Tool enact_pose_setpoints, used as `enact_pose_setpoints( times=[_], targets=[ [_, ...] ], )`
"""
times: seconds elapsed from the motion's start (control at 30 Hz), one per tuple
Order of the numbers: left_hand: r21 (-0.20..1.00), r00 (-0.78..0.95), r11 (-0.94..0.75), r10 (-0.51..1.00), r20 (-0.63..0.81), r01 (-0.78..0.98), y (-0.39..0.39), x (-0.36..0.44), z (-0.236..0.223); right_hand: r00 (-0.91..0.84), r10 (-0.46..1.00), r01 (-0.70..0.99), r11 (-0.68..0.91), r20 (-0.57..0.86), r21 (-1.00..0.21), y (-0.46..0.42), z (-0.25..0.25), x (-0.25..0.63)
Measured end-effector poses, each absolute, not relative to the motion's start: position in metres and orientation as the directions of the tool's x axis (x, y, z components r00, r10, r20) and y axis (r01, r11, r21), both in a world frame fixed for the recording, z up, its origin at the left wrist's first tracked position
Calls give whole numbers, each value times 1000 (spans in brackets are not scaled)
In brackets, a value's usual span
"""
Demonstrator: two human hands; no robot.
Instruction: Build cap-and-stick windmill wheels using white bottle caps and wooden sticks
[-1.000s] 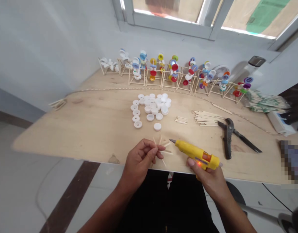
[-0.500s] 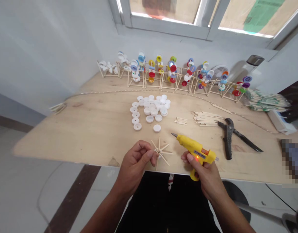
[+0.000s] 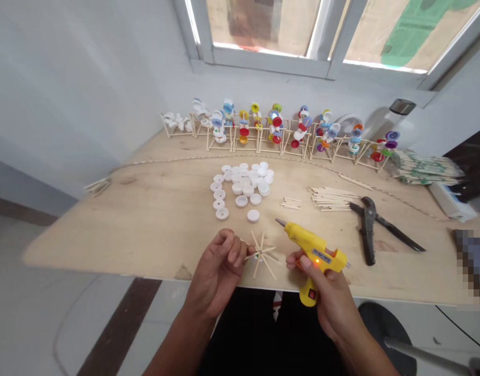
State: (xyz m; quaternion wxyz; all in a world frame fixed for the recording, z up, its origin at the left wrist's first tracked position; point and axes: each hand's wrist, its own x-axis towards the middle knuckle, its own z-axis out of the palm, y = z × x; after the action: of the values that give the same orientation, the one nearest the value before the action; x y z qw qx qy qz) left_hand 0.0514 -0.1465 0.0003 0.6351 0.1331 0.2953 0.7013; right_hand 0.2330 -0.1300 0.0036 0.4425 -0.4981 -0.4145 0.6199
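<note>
My left hand has its fingers curled, and the fingertips meet the left side of a star-shaped hub of thin wooden sticks. A small whitish piece shows under the star's centre, mostly covered by the sticks. To the right, my right hand grips a yellow hot glue gun by its handle. An orange light glows on the gun, and its metal nozzle points up and left, apart from the star. Just beyond the star lies a single white bottle cap.
Several white caps are grouped mid-table. Short sticks, longer sticks and black-handled cutters lie to the right. Along the wall stand stick frames with coloured cap wheels, a small fan and a bottle.
The stick star has turned a little, and my left thumb has lifted away from it. The glue gun's handle has swung slightly toward me. My view has tilted up a little.
</note>
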Motion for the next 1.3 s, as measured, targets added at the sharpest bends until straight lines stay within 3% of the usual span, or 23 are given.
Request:
enact_pose_setpoints(
  times=[0.3,0.63,1.03,1.3],
  targets=[
    [431,-163,-46,957,-238,-901,-138,55,-1,-246,913,-409,-403,-327,-819,-131,10,224],
    [562,-121,-15,981,-152,-827,-146,65,-6,-338,901,-548,-423,-272,-722,-132,7,221],
    [724,-71,-14,996,-48,-689,-154,71,-5,-274,934,-411,-330,-230,-850,-138,0,220],
    [897,-137,-67,991,8,-436,-180,31,6,-197,970,-292,-196,-142,-936,-138,0,230]
  ],
)
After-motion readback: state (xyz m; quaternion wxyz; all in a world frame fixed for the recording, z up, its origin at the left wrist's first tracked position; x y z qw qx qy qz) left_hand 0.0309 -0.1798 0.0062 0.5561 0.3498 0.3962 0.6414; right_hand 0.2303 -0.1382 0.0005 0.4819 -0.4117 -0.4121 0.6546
